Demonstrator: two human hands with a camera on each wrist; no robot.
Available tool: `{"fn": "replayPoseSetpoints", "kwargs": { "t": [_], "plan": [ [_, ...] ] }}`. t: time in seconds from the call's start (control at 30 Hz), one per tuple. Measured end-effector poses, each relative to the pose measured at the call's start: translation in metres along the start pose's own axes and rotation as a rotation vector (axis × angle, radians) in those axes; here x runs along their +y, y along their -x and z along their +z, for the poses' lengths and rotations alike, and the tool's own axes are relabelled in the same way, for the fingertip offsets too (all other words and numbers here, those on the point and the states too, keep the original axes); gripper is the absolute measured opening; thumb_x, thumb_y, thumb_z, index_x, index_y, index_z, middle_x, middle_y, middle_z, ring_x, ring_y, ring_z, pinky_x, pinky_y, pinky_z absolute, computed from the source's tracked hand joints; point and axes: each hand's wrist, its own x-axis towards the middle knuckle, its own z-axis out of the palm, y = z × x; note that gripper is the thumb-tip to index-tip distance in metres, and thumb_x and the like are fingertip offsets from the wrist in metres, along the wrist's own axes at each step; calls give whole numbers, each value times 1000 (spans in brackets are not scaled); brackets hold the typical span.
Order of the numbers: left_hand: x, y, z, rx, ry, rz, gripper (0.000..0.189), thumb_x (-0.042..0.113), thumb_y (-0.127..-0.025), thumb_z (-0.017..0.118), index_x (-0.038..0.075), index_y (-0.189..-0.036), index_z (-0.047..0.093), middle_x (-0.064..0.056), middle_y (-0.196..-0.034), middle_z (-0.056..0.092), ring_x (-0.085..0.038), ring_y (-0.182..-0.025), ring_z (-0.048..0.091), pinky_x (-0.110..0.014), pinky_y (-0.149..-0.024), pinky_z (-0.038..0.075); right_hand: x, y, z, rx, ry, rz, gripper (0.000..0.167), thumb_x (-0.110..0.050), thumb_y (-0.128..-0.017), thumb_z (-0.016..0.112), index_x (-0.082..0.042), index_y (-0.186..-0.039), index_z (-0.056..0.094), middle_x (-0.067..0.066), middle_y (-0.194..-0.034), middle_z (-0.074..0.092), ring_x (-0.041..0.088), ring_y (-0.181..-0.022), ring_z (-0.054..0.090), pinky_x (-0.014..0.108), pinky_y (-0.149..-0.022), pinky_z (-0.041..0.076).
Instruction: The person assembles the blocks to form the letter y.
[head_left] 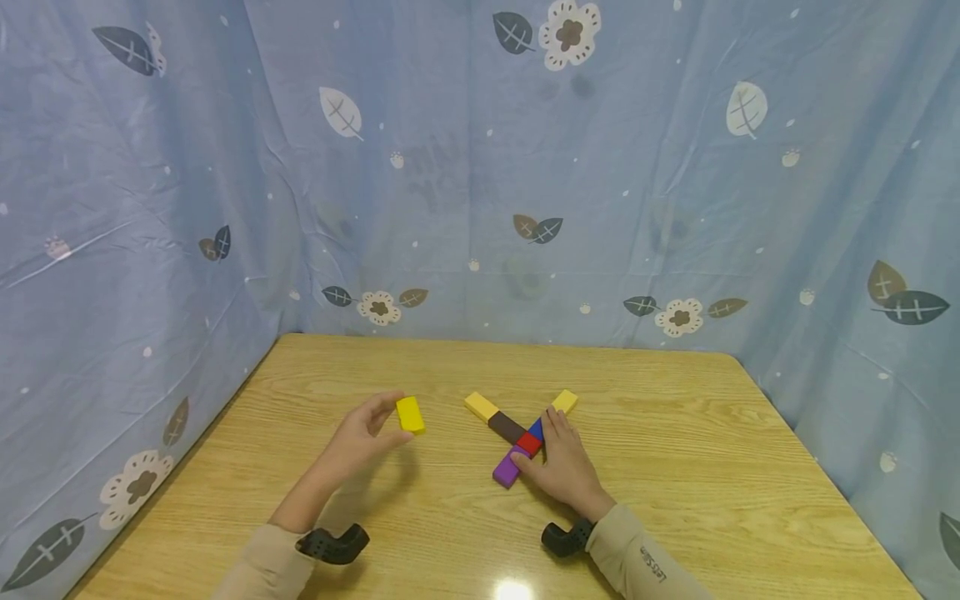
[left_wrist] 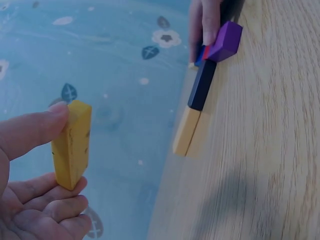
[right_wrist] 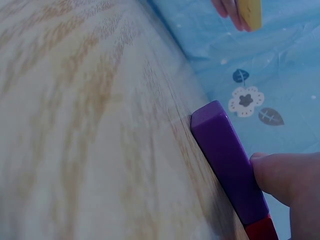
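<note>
My left hand (head_left: 360,440) holds a yellow block (head_left: 410,415) above the table, pinched between thumb and fingers. On the table, a purple block (head_left: 506,469), a red block (head_left: 529,443), a blue block (head_left: 536,430) and a light yellow block (head_left: 566,401) lie end to end in a slanting row. A dark brown block (head_left: 507,427) and a pale tan block (head_left: 480,406) branch off to the far left from the red one. Along the slanting row rests my right hand (head_left: 564,468), fingers extended by the blue block, thumb (right_wrist: 280,175) touching the purple block. It partly hides the blue block.
The wooden table (head_left: 675,467) ends at a blue curtain (head_left: 465,167) with leaf and flower prints, which hangs behind and along both sides. Black curved pieces, a left one (head_left: 333,544) and a right one (head_left: 567,538), sit at the wrists.
</note>
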Motion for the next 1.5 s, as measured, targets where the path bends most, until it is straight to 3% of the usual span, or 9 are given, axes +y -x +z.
{"fn": "replayPoseSetpoints", "kwargs": {
  "t": [0.83,1.5],
  "plan": [
    [8,-1,17,-81,37,38,74,22,-83,74,1,-143,35,-19,-148,37,-35,-142,25,-46,-116,23,2,0,1,-2,0,3,92,-56,-87,56,9,-145,27,24,-154,21,39,-144,15,55,-116,18],
    [14,1,28,-161,15,74,73,22,-84,73,-2,-142,36,-22,-148,35,-37,-142,25,-46,-115,24,1,0,0,2,-3,-1,91,-56,-87,56,10,-144,28,25,-154,23,40,-144,16,56,-116,18]
  ]
}}
